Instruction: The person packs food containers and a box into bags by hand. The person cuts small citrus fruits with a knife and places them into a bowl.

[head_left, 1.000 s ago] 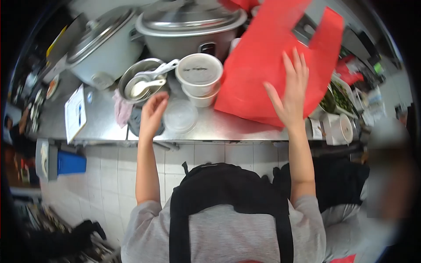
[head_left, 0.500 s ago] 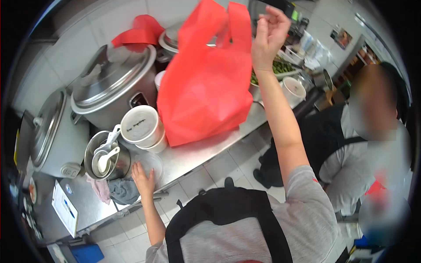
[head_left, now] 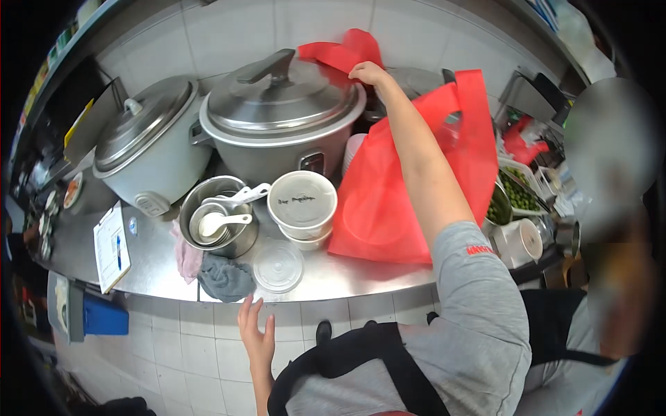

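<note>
Crumpled red fabric (head_left: 345, 53): likely light, limp; edge suits pinching. Right hand (head_left: 370, 73): fingers curled at it, grip unclear. Left hand (head_left: 257, 334): fingers spread, empty.

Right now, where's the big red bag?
Head view, right of centre: the big red bag stands on the counter beside the stacked tubs, partly behind the right arm.

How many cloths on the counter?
2. The pink cloth lies just left of the grey cloth, which sits in front of the metal pot. More could be hidden behind the pot or the large red bag.
</note>
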`<state>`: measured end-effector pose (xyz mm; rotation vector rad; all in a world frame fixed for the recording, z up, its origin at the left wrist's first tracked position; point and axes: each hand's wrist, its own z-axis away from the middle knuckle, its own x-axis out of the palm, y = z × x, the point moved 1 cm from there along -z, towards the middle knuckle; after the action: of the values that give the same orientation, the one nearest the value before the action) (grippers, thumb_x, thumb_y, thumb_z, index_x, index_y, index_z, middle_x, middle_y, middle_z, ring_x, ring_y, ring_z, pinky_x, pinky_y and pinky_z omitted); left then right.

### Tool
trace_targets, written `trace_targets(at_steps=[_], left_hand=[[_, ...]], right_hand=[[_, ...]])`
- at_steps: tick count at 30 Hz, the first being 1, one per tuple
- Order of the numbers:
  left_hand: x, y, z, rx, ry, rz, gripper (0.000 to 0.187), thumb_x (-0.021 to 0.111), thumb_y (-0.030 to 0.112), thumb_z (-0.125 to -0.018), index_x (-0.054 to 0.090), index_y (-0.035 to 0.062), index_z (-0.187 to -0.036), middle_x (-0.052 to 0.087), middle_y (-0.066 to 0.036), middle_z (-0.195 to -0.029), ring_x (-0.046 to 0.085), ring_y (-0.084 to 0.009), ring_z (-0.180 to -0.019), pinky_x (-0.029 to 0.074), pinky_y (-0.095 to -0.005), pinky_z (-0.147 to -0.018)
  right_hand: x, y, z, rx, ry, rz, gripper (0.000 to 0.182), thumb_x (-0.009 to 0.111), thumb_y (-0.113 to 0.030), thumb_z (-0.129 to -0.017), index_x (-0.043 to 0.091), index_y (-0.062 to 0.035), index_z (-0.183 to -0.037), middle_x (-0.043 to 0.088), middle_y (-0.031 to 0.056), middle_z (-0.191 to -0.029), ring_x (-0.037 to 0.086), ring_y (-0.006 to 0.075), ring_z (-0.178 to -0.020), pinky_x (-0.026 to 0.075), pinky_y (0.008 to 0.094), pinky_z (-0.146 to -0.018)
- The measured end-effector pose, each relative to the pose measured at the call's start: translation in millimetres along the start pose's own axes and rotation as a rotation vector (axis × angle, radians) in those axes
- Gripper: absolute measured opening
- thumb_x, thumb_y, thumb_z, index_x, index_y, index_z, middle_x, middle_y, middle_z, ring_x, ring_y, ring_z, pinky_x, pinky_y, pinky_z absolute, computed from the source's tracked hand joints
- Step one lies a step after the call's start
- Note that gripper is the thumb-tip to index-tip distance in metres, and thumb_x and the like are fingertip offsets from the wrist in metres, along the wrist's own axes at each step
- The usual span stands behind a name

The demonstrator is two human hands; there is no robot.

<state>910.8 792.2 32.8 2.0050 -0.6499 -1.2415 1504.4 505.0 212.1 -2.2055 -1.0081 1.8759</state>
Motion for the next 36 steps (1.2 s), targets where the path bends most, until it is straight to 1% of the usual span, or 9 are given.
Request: trace_targets(at_steps=[7, 10, 15, 19, 22, 27, 30, 32, 36], left_hand=[[-10.9, 10.2, 2.6, -0.065, 0.020, 0.051, 0.035, 0.056, 0.004, -0.079, 0.054, -0.0017, -0.114, 0.050, -0.017, -0.123, 0.051, -0.0294, -0.109, 0.037, -0.0378, -0.094], [2.0, 35.1, -24.0, -0.045, 0.093, 0.406, 0.038, 0.053, 0.006, -0.082, 0.049, -0.0036, -0.119, 0.049, -0.017, -0.124, 0.049, -0.0264, -0.112, 0.038, -0.0375, -0.094], [5.0, 100.8, -100.2, 0.211, 0.133, 1.041, 0.064, 0.059, 0.037, -0.081, 0.038, 0.0029, -0.131, 0.041, -0.017, -0.133, 0.043, -0.0333, -0.118, 0.035, -0.0449, -0.098], [9.3, 72.8, -129.0, 0.319, -0.289, 1.704, 0.070, 0.056, 0.043, -0.078, 0.036, 0.0032, -0.131, 0.040, -0.017, -0.133, 0.041, -0.0326, -0.120, 0.032, -0.0488, -0.099], [26.4, 61.2, -122.5, -0.083, 0.180, 1.402, 0.044, 0.057, 0.021, -0.081, 0.048, -0.0020, -0.118, 0.051, -0.016, -0.118, 0.050, -0.0278, -0.108, 0.044, -0.0413, -0.089], [2.7, 56.8, -105.5, 0.069, 0.283, 1.386, 0.034, 0.049, 0.015, -0.086, 0.048, -0.0011, -0.116, 0.053, -0.016, -0.112, 0.056, -0.0245, -0.098, 0.051, -0.0376, -0.078], [-13.4, 49.5, -99.6, 0.111, 0.223, 1.420, 0.037, 0.049, 0.016, -0.086, 0.046, -0.0004, -0.119, 0.052, -0.015, -0.114, 0.056, -0.0244, -0.099, 0.052, -0.0385, -0.077], [-19.2, 51.2, -95.8, 0.089, 0.310, 1.343, 0.038, 0.050, 0.016, -0.086, 0.045, -0.0023, -0.119, 0.053, -0.015, -0.114, 0.056, -0.0241, -0.099, 0.051, -0.0382, -0.079], [-36.7, 49.2, -83.9, 0.029, 0.532, 1.230, 0.040, 0.051, 0.017, -0.087, 0.043, -0.0032, -0.121, 0.052, -0.015, -0.117, 0.054, -0.0248, -0.103, 0.049, -0.0384, -0.084]], right_hand=[[-17.2, -56.1, 34.8, -0.115, 0.167, -0.660, 0.040, 0.068, -0.028, -0.076, 0.061, -0.0012, -0.104, 0.066, 0.0097, -0.088, 0.063, 0.0208, -0.085, 0.051, 0.0342, -0.071], [-55.9, -112.8, 52.3, 0.023, 0.485, -0.213, 0.051, 0.066, -0.049, -0.066, 0.067, -0.0022, -0.085, 0.065, 0.0179, -0.081, 0.064, 0.0251, -0.067, 0.051, 0.0333, -0.059], [-13.3, -230.0, 256.4, -1.161, 0.828, -0.403, 0.023, 0.062, -0.024, -0.068, 0.053, -0.0032, -0.066, 0.052, 0.0114, -0.067, 0.053, 0.0285, -0.067, 0.044, 0.0384, -0.061], [51.8, -250.0, 419.9, -0.907, 0.267, -0.252, 0.026, 0.063, -0.018, -0.069, 0.056, 0.0021, -0.084, 0.053, 0.0150, -0.099, 0.052, 0.0319, -0.092, 0.044, 0.0403, -0.080], [71.2, -209.3, 458.5, -0.820, 0.208, -0.281, 0.026, 0.059, -0.014, -0.072, 0.056, 0.0018, -0.092, 0.053, 0.0175, -0.105, 0.052, 0.0329, -0.098, 0.043, 0.0410, -0.085], [-8.7, -110.9, 480.9, -0.023, 1.004, 0.405, 0.067, 0.066, -0.020, -0.070, 0.038, -0.0033, -0.129, 0.026, 0.0244, -0.137, 0.020, 0.0422, -0.128, 0.019, 0.0519, -0.104], [-41.3, -42.0, 472.4, 0.151, 0.845, 0.444, 0.103, 0.077, -0.031, -0.062, 0.014, 0.0010, -0.137, 0.022, 0.0264, -0.138, 0.023, 0.0411, -0.127, 0.022, 0.0467, -0.104], [-54.2, 4.9, 448.1, 0.373, 0.535, -0.176, 0.054, 0.071, -0.025, -0.071, 0.053, 0.0037, -0.112, 0.062, 0.0193, -0.100, 0.060, 0.0281, -0.092, 0.044, 0.0338, -0.082], [-67.0, 13.1, 453.1, 0.313, 0.645, -0.217, 0.027, 0.063, -0.019, -0.079, 0.063, -0.0012, -0.099, 0.067, 0.0133, -0.084, 0.064, 0.0226, -0.078, 0.047, 0.0316, -0.073]])
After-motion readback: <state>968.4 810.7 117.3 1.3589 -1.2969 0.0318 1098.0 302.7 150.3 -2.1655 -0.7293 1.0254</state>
